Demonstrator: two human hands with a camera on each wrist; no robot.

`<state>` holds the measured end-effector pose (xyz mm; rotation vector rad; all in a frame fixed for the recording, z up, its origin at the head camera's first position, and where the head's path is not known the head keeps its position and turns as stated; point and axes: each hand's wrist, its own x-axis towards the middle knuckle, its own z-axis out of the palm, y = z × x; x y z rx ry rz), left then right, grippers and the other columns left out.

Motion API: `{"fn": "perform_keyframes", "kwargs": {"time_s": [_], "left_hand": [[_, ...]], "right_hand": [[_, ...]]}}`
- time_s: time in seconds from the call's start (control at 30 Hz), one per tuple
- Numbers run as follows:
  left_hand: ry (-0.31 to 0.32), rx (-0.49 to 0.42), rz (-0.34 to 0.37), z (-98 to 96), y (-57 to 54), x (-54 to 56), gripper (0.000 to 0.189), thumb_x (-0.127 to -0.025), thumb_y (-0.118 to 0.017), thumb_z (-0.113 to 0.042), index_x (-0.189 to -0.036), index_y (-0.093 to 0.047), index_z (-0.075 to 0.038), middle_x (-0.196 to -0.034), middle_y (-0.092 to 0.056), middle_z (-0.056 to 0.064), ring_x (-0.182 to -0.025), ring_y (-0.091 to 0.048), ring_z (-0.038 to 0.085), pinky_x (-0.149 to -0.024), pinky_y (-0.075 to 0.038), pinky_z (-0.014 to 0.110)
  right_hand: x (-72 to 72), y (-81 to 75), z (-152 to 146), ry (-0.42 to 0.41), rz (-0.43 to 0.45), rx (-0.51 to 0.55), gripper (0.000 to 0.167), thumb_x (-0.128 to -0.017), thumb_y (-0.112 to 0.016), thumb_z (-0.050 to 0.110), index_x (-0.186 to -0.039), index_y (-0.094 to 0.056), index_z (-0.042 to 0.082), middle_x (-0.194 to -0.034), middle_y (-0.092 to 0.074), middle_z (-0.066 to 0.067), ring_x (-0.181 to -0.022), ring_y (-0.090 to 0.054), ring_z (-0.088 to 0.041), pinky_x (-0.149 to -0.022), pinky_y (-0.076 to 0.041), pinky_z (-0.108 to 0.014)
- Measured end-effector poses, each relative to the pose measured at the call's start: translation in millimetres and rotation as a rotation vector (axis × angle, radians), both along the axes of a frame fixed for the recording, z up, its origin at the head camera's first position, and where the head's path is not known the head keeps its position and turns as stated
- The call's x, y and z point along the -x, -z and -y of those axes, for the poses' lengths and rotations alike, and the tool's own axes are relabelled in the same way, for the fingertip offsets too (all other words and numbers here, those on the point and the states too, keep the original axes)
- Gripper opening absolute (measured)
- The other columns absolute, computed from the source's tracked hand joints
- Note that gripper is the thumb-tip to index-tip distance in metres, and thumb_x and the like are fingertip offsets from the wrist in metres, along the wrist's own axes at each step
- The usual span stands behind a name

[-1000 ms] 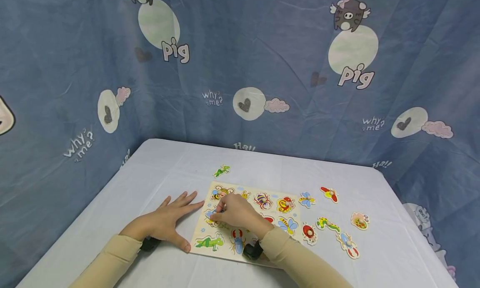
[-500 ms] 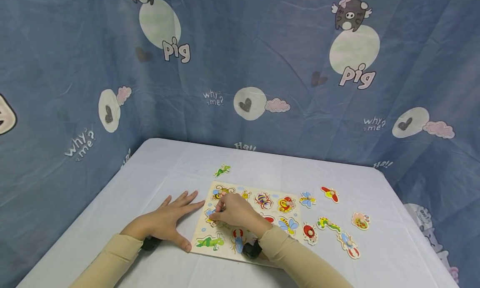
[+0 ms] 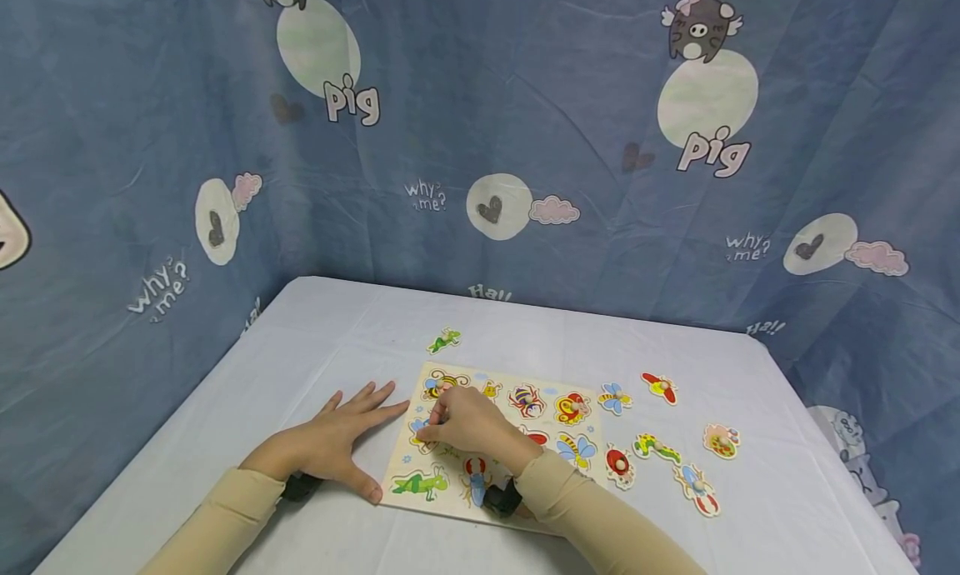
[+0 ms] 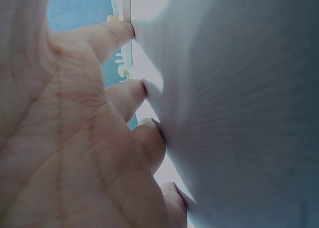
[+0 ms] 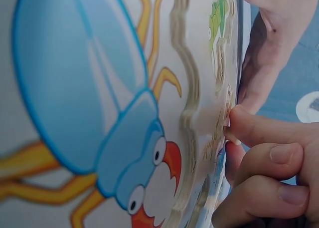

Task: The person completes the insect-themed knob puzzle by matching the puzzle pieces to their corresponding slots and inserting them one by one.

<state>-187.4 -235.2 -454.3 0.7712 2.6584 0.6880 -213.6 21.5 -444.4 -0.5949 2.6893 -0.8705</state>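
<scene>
Nearest, the left hand point(image 3: 333, 442) lay splayed on the white table point(image 3: 337, 333), its thumb at the puzzle board's point(image 3: 450, 507) near-left corner. The right hand point(image 3: 480, 425) pinched a blue-winged piece point(image 3: 420, 426) on the board's left side. Loose insect pieces point(image 3: 657, 448) lay right, a green piece point(image 3: 444, 340) beyond. Blue curtains point(image 3: 420, 142), pig-printed, hung behind.

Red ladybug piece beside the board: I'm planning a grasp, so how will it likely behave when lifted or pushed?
The ladybug piece looks thin and board-like, so probably stiff and light. Its knob should allow an easy pinch. Lying flat on the table, it would likely slide rather than roll.
</scene>
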Motion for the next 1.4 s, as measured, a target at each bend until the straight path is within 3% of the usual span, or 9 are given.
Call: {"fn": "perform_keyframes", "kwargs": {"time_s": [0.47,0.73,0.87,0.97,1.2,1.4], "left_hand": [[0.001,-0.012,0.002,0.2,0.9,0.4,0.127,-0.064,-0.097,-0.064,-0.169,-0.038,-0.023,-0.181,-0.016,0.018,-0.165,-0.007,0.055,-0.121,0.0,0.086],[0.0,-0.021,0.007,-0.9,-0.7,0.3,0.128,-0.064,-0.097,-0.064,-0.169,-0.037,-0.022,-0.181,-0.016,0.019,-0.165,-0.006,0.055,-0.121,0.001,0.087],[-0.008,-0.021,0.013,-2.0,-1.3,0.0,0.127,-0.064,-0.098,-0.062,-0.168,-0.038,-0.022,-0.181,-0.016,0.019,-0.165,-0.006,0.055,-0.122,0.001,0.086],[-0.015,-0.017,0.018,-2.6,-1.7,-0.6,0.128,-0.063,-0.099,-0.062,-0.168,-0.039,-0.022,-0.181,-0.016,0.018,-0.165,-0.006,0.054,-0.122,0.001,0.085],[-0.022,-0.016,0.02,-2.8,-1.1,-0.8,0.128,-0.062,-0.099,-0.062,-0.168,-0.039,-0.022,-0.181,-0.017,0.018,-0.166,-0.006,0.054,-0.123,0.001,0.085],[-0.018,-0.022,0.011,-2.1,0.2,-0.6,0.129,-0.061,-0.099,-0.063,-0.168,-0.039,-0.022,-0.18,-0.017,0.018,-0.165,-0.007,0.054,-0.123,0.001,0.084]], "right_hand": [[-1.1,1.0,-1.7,-0.011,0.015,0.004,0.026,-0.092,-0.087,0.034,-0.076,-0.071,0.022,-0.065,-0.058,0.012,-0.051,-0.042,-0.005,-0.049,-0.032,-0.021],[-3.1,-9.3,-17.1,-0.028,0.105,0.081,0.014,-0.099,-0.08,0.03,-0.088,-0.077,0.02,-0.065,-0.06,0.009,-0.051,-0.044,-0.007,-0.049,-0.037,-0.022],[-0.7,-12.0,-29.6,-0.021,0.09,0.077,0.013,-0.101,-0.077,0.032,-0.095,-0.079,0.02,-0.06,-0.057,0.008,-0.052,-0.046,-0.008,-0.05,-0.038,-0.023],[1.4,-14.4,-40.4,-0.016,0.077,0.082,0.013,-0.102,-0.075,0.032,-0.101,-0.079,0.02,-0.057,-0.054,0.005,-0.051,-0.045,-0.01,-0.051,-0.038,-0.024],[0.6,-21.0,-63.4,0.008,0.104,0.134,0.016,-0.104,-0.073,0.032,-0.107,-0.076,0.016,-0.074,-0.071,-0.007,-0.054,-0.051,-0.011,-0.05,-0.04,-0.025],[-3.7,-21.2,-81.6,0.022,0.089,0.141,0.014,-0.104,-0.072,0.029,-0.107,-0.077,0.016,-0.061,-0.065,-0.015,-0.048,-0.047,-0.011,-0.047,-0.034,-0.025]]}}
